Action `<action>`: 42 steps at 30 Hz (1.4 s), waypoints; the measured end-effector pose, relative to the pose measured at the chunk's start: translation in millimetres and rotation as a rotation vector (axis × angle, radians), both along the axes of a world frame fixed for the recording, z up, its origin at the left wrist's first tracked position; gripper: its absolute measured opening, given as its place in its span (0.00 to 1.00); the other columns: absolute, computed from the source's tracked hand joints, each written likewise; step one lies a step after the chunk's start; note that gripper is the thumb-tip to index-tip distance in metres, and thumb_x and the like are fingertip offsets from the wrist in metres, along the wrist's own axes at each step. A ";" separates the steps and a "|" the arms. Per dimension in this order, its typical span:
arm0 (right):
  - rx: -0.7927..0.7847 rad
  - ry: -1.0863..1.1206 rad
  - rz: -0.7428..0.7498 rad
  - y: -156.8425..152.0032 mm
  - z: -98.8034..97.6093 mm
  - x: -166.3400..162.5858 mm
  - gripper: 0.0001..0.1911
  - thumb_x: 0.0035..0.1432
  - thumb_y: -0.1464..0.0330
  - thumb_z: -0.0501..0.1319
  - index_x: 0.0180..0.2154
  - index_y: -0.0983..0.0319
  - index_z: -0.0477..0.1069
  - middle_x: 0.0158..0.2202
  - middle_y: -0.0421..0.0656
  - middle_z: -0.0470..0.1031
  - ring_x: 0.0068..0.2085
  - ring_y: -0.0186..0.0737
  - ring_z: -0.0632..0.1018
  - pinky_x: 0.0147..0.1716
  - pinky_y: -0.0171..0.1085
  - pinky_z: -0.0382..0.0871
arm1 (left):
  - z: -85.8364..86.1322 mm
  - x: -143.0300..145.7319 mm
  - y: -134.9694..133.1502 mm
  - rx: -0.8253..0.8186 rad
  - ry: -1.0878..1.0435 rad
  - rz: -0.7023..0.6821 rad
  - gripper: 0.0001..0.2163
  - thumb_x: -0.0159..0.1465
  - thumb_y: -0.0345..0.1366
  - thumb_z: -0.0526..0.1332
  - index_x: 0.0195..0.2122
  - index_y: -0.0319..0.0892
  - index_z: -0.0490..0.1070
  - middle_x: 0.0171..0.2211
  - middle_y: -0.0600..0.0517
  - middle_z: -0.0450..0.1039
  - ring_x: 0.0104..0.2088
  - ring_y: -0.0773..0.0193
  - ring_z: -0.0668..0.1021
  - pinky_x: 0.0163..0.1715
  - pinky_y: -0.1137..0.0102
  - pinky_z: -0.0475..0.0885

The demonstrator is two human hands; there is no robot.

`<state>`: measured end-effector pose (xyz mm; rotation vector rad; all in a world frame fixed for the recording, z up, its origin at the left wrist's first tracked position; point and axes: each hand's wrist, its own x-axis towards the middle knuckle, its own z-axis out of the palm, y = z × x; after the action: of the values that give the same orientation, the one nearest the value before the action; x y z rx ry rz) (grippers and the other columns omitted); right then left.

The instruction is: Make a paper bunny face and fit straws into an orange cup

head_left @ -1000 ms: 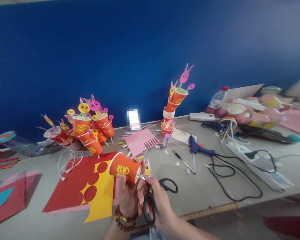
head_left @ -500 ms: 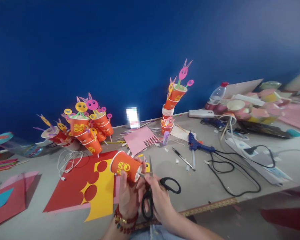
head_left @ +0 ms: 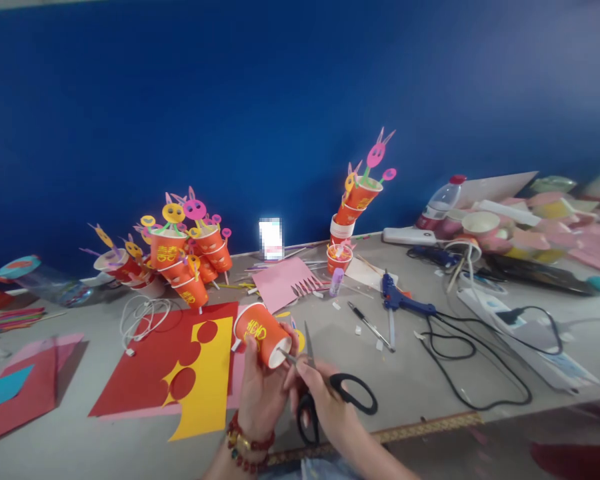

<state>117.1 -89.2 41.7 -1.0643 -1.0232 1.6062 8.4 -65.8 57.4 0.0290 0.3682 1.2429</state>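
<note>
In my left hand (head_left: 265, 390) lies a red paper cup (head_left: 261, 333) with yellow characters, tipped on its side, its white base turned toward my right hand. My right hand (head_left: 325, 400) grips a pair of black-handled scissors (head_left: 354, 393) with the blades spread apart. One blade's tip is at the cup's base; how deep it goes I cannot tell. The other blade points up and away. Behind the cup, partly hidden, is a yellow cut-out piece (head_left: 299, 339).
Red card (head_left: 145, 373) and cut yellow paper (head_left: 207, 393) lie at the left. Decorated cup stacks (head_left: 170, 247) stand behind, another stack (head_left: 353, 207) at the back. A blue glue gun (head_left: 405, 298), a pen (head_left: 370, 325) and a power strip (head_left: 520, 340) are at the right.
The view has shifted slightly, so the background sits further right. The cup has turned a little, showing more of its base, and the scissor blade stays at that base.
</note>
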 end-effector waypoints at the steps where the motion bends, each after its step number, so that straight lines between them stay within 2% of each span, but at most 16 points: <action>1: 0.019 -0.046 0.011 -1.2 -1.0 7.3 0.25 0.61 0.50 0.55 0.25 0.63 0.71 0.16 0.37 0.68 0.15 0.29 0.68 0.13 0.26 0.59 | 0.9 -0.7 2.6 -0.027 -0.054 0.032 0.17 0.67 0.48 0.60 0.45 0.38 0.76 0.42 0.44 0.79 0.41 0.59 0.81 0.37 0.73 0.78; 4: 0.077 -0.197 -0.039 -2.0 -7.9 34.3 0.26 0.62 0.48 0.54 0.29 0.63 0.73 0.19 0.38 0.69 0.16 0.31 0.68 0.15 0.28 0.60 | -0.4 -4.3 8.9 -0.064 -0.127 0.117 0.14 0.70 0.42 0.57 0.46 0.39 0.76 0.44 0.44 0.78 0.47 0.59 0.79 0.51 0.66 0.74; 6: 0.163 -0.365 -0.101 1.6 -13.6 55.0 0.26 0.64 0.49 0.52 0.33 0.63 0.74 0.21 0.40 0.71 0.17 0.32 0.69 0.16 0.29 0.62 | -5.4 -8.1 10.2 -0.036 -0.107 0.108 0.13 0.67 0.42 0.61 0.46 0.39 0.76 0.45 0.43 0.78 0.47 0.59 0.79 0.53 0.65 0.72; 8: 0.291 -0.605 -0.100 8.0 -17.6 74.9 0.24 0.65 0.51 0.52 0.37 0.62 0.76 0.22 0.40 0.72 0.19 0.35 0.71 0.19 0.31 0.66 | -12.5 -12.4 9.1 0.039 -0.037 0.058 0.14 0.63 0.42 0.66 0.46 0.39 0.77 0.46 0.43 0.78 0.47 0.57 0.79 0.53 0.64 0.73; 11: 0.436 -0.889 -0.093 17.0 -20.7 95.0 0.24 0.65 0.52 0.52 0.28 0.60 0.74 0.19 0.39 0.69 0.20 0.37 0.71 0.22 0.32 0.66 | -23.4 -18.9 4.9 0.195 0.157 0.025 0.16 0.60 0.41 0.68 0.46 0.40 0.77 0.46 0.44 0.78 0.45 0.53 0.80 0.51 0.60 0.74; 13: 0.447 -0.946 -0.090 19.7 -23.5 99.0 0.25 0.66 0.52 0.51 0.25 0.60 0.72 0.18 0.39 0.69 0.20 0.37 0.71 0.22 0.32 0.65 | -29.8 -22.8 2.2 0.268 0.289 0.026 0.15 0.61 0.39 0.68 0.48 0.41 0.76 0.44 0.44 0.79 0.45 0.52 0.80 0.51 0.58 0.73; 17: 0.382 -0.823 -0.047 18.5 -32.0 88.4 0.25 0.67 0.51 0.50 0.32 0.61 0.75 0.20 0.40 0.70 0.20 0.37 0.71 0.21 0.32 0.65 | -40.2 -30.8 0.1 0.339 0.410 0.026 0.15 0.59 0.37 0.68 0.47 0.44 0.76 0.42 0.46 0.79 0.44 0.52 0.80 0.50 0.58 0.73; 21: 0.290 -0.608 -0.034 17.5 -35.9 69.6 0.26 0.66 0.51 0.51 0.34 0.63 0.76 0.21 0.40 0.69 0.19 0.34 0.68 0.17 0.31 0.61 | -41.2 -37.0 1.1 0.373 0.361 -0.021 0.15 0.59 0.39 0.66 0.46 0.40 0.77 0.41 0.43 0.78 0.43 0.51 0.79 0.46 0.57 0.75; 24: 0.244 -0.468 -0.041 18.8 -32.8 58.8 0.26 0.65 0.50 0.53 0.30 0.64 0.75 0.20 0.39 0.67 0.19 0.32 0.66 0.17 0.30 0.58 | -35.4 -37.4 2.2 0.353 0.246 -0.064 0.18 0.58 0.42 0.65 0.46 0.36 0.77 0.44 0.40 0.77 0.42 0.52 0.78 0.43 0.58 0.75; 27: 0.210 -0.361 -0.042 20.1 -26.9 52.1 0.26 0.64 0.50 0.55 0.26 0.64 0.73 0.19 0.38 0.65 0.18 0.30 0.64 0.17 0.30 0.56 | -29.7 -35.1 2.7 0.329 0.131 -0.098 0.19 0.57 0.44 0.64 0.45 0.37 0.77 0.47 0.41 0.75 0.38 0.57 0.76 0.38 0.60 0.75; 32: 0.188 -0.268 -0.063 21.4 -18.2 46.8 0.26 0.61 0.48 0.57 0.32 0.65 0.75 0.19 0.38 0.67 0.17 0.29 0.64 0.16 0.29 0.55 | -33.8 -33.5 1.3 0.304 0.156 -0.094 0.21 0.59 0.48 0.62 0.44 0.36 0.76 0.44 0.42 0.75 0.34 0.60 0.76 0.34 0.63 0.75; 34: 0.173 -0.252 -0.088 22.0 -16.7 46.3 0.27 0.60 0.47 0.58 0.32 0.66 0.76 0.19 0.38 0.68 0.16 0.28 0.64 0.15 0.29 0.55 | -39.9 -34.3 -0.6 0.311 0.318 -0.061 0.22 0.59 0.50 0.62 0.46 0.38 0.74 0.42 0.42 0.76 0.34 0.58 0.77 0.32 0.64 0.75; 36: 0.148 -0.230 -0.129 22.6 -15.7 46.4 0.27 0.60 0.47 0.58 0.33 0.65 0.76 0.19 0.38 0.68 0.15 0.28 0.64 0.14 0.28 0.55 | -45.1 -34.7 -2.6 0.333 0.619 0.024 0.24 0.58 0.47 0.65 0.53 0.42 0.69 0.43 0.44 0.76 0.36 0.55 0.79 0.34 0.63 0.76; 39: 0.124 -0.181 -0.204 23.3 -13.2 45.8 0.25 0.60 0.48 0.59 0.36 0.65 0.76 0.19 0.38 0.69 0.15 0.28 0.65 0.14 0.28 0.56 | -45.5 -32.6 -3.8 0.395 1.120 0.217 0.35 0.54 0.38 0.71 0.61 0.49 0.58 0.56 0.44 0.70 0.51 0.50 0.76 0.48 0.59 0.74; 42: 0.175 -0.143 -0.214 22.9 -8.8 41.8 0.25 0.61 0.49 0.59 0.40 0.65 0.77 0.20 0.39 0.69 0.16 0.29 0.65 0.15 0.29 0.58 | -37.6 -26.5 -3.2 0.506 1.422 0.308 0.39 0.54 0.36 0.70 0.64 0.49 0.53 0.63 0.42 0.61 0.60 0.46 0.69 0.56 0.56 0.69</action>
<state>159.0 -66.3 32.9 -1.1395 -1.0835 1.2599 -18.2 -69.0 19.9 1.3805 1.2911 1.4232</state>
